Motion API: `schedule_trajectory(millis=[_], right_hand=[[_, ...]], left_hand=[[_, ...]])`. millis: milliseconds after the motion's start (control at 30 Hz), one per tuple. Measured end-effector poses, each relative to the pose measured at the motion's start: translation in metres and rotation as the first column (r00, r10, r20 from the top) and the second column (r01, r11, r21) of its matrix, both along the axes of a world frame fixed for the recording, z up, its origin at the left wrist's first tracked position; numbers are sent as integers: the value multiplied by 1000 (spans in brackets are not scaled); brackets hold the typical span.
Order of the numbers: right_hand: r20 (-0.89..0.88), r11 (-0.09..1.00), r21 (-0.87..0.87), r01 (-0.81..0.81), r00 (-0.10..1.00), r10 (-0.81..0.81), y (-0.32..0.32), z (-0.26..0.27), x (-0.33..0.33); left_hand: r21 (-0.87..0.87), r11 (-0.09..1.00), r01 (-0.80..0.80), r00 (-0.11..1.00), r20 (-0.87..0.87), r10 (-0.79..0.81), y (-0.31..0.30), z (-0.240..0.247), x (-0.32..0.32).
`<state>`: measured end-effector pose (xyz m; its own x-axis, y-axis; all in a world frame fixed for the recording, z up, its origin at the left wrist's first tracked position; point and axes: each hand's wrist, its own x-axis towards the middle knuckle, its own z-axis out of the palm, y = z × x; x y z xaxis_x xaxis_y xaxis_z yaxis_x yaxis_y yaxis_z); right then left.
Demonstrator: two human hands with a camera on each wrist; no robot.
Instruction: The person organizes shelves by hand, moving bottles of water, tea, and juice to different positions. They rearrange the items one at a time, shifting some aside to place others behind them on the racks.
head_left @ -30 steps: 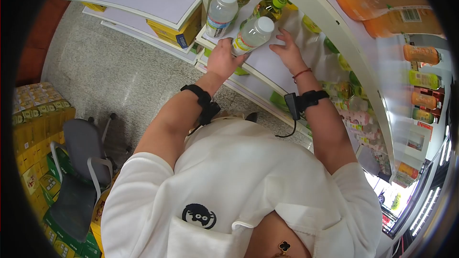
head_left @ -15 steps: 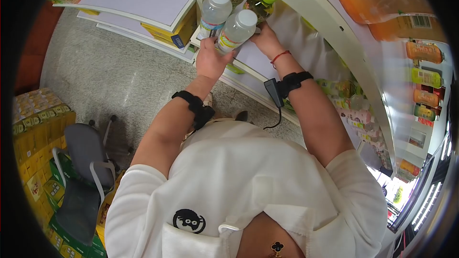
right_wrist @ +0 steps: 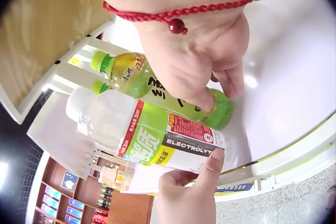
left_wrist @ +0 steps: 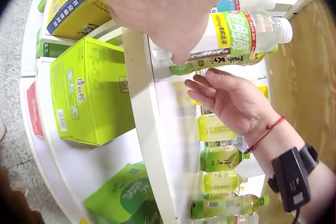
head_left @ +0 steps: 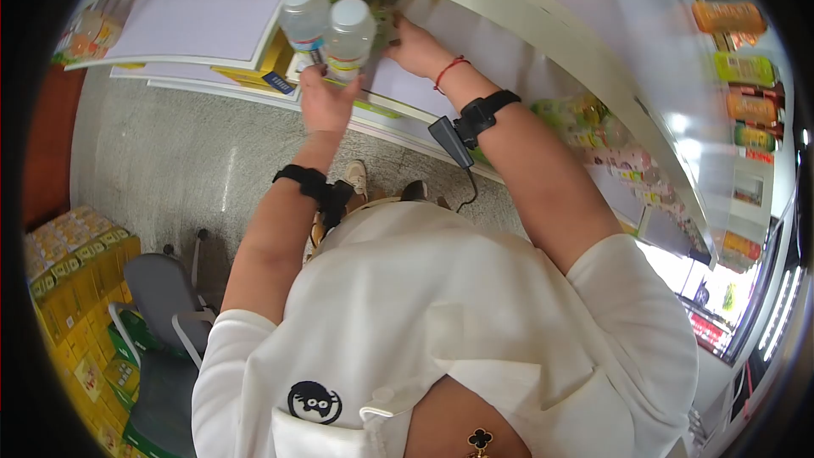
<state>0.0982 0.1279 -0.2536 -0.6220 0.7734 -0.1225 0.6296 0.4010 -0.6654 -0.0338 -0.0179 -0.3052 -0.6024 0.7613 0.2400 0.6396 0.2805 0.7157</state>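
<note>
My left hand (head_left: 326, 106) holds a clear electrolyte drink bottle (head_left: 349, 34) low on its body, thumb on the label and fingers on the opposite side. The bottle stands at the shelf's front edge, its white cap up. Close beside it on the left is another white-capped bottle (head_left: 303, 21) with a blue and red label. My right hand (head_left: 420, 51) reaches in behind, its fingers extended at the lower part of a green-capped tea bottle (right_wrist: 131, 71). Part of that tea bottle is hidden behind my right hand in the right wrist view.
Several green and yellow drink bottles (left_wrist: 223, 158) stand farther along the same shelf (left_wrist: 176, 124). A green carton (left_wrist: 92, 92) sits on the level below. An upper shelf edge (head_left: 509, 21) curves above my right arm. Behind on the left are a grey chair (head_left: 165, 288) and stacked yellow boxes (head_left: 76, 288).
My right hand has moved from beside the electrolyte drink bottle to behind it, at the tea bottle. My left hand stays on the electrolyte drink bottle. The head view has shifted rightward.
</note>
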Motion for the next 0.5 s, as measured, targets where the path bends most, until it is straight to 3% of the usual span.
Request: schedule_trajectory(millis=[100, 300, 367, 433, 500], right_hand=[[45, 999, 18, -42, 998, 42, -13, 22, 28], [-70, 990, 113, -85, 993, 94, -36, 84, 124], [-95, 986, 155, -64, 992, 79, -42, 107, 162], [-139, 905, 422, -59, 982, 129, -47, 124, 206], [-90, 853, 522, -15, 993, 72, -54, 136, 249]], left_hand=[[-58, 998, -33, 999, 20, 35, -1, 8, 3], [-129, 991, -48, 999, -1, 48, -3, 10, 3], [-252, 968, 1, 998, 54, 13, -9, 23, 9], [-277, 961, 23, 1000, -3, -25, -14, 26, 24], [-237, 935, 264, 964, 93, -249, -13, 24, 40]])
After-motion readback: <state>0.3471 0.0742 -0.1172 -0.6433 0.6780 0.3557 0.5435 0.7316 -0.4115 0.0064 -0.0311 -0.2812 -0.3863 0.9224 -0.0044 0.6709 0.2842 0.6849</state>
